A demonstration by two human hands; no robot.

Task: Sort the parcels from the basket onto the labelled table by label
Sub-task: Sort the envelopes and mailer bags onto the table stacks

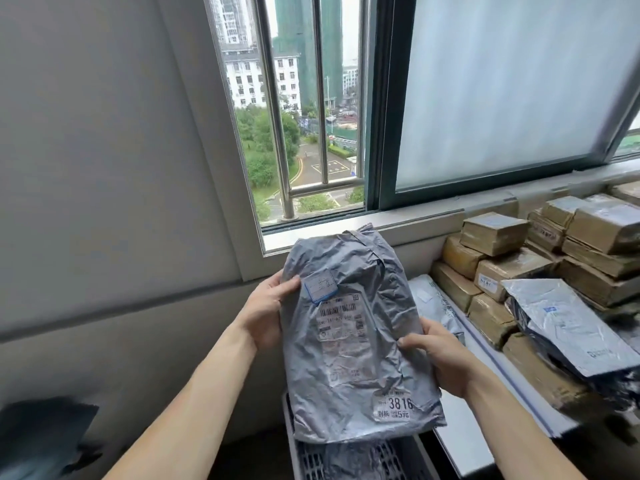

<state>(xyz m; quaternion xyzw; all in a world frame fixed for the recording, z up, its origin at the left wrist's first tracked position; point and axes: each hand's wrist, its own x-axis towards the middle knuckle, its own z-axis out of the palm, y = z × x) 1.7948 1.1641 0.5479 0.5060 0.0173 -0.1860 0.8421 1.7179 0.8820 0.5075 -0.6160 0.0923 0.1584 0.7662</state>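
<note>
Head view: a crumpled grey plastic mailer parcel (353, 337) is gripped at both edges by the left hand (265, 311) and the right hand (438, 355), fingers curled round it.

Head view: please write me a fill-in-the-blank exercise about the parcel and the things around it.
1. ____ of the person's hands, the left hand and the right hand, hold the crumpled grey plastic parcel.
2. Its white corner sticker shows the number ____.
3. The brown taped cardboard boxes are stacked to the parcel's ____.
Missing words: Both; 3816; right.
</note>
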